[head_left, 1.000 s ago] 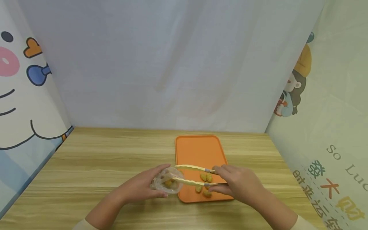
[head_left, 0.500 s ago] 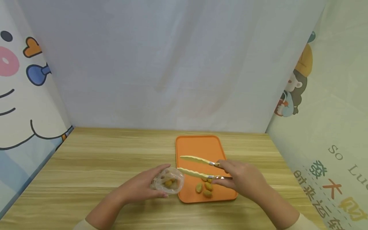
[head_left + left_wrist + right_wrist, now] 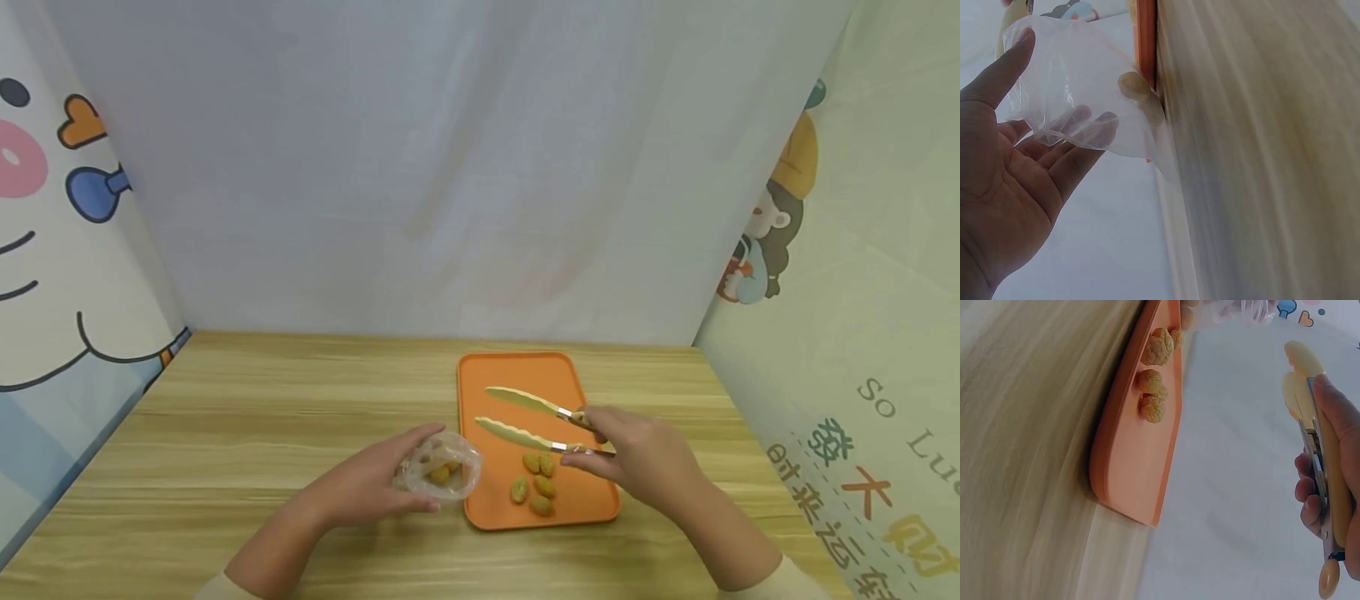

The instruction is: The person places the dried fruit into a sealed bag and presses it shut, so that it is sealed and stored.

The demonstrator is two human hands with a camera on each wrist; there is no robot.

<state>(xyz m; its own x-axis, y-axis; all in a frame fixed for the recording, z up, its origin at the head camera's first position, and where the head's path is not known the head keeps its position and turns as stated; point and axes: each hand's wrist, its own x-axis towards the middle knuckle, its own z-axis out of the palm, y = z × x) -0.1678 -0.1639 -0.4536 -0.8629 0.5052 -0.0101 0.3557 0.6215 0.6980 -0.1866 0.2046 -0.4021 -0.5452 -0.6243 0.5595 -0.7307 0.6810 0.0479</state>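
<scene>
My left hand [image 3: 371,483] holds a clear plastic bag [image 3: 467,482] by its side, with the mouth turned toward the tray. Through the film in the left wrist view, brown lumps [image 3: 1135,85] show low in the bag [image 3: 1066,69]. My right hand [image 3: 648,458] grips tongs [image 3: 517,433] with cream scalloped tips and metal arms. Their arms stand spread with nothing between them, above the orange tray [image 3: 517,371]. Several golden-brown, rough-skinned lumps [image 3: 544,487] lie on the tray's near half; they look like puffed snacks or nuggets.
The tray rests on a wood-grain table [image 3: 315,400], right of the bag. A pale cloth [image 3: 420,167] hangs behind the table. Printed cloths with cartoons flank it at left [image 3: 67,275] and right [image 3: 862,275].
The tongs have moved from the bag's mouth up and to the right over the tray, uncovering the lumps there. My left hand and the bag have hardly moved.
</scene>
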